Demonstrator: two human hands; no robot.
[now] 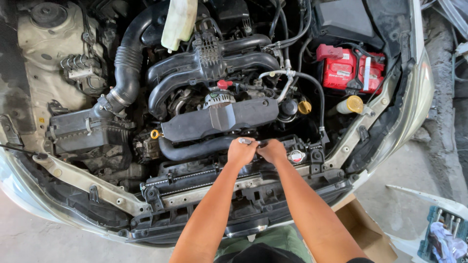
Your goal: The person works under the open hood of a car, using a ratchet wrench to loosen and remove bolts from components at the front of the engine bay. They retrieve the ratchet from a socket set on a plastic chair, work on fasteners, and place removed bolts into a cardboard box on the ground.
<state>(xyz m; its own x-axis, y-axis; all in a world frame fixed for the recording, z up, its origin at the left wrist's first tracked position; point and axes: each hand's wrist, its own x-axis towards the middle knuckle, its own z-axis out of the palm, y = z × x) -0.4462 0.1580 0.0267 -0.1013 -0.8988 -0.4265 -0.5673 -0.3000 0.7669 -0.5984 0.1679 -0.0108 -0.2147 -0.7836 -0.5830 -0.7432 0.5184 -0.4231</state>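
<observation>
I look down into an open car engine bay. Both hands meet at the front of the engine, just above the radiator support (195, 192). My left hand (241, 151) is closed around a small metal tool (245, 141) whose shiny tip sticks out above the fist. My right hand (272, 150) is closed beside it, touching the left hand, and seems to grip the dark end of the same tool. They sit next to the thick black radiator hose (190, 150) and below a black plastic cover (219, 119). The radiator cap (296, 156) is just right of my right hand.
A red-topped battery (351, 70) sits at the upper right, a black air box (85, 134) and ribbed intake hose (127, 63) at left. Yellow caps (304, 107) lie right of centre. A cardboard sheet (363, 229) and a tool case (446, 236) lie on the floor at right.
</observation>
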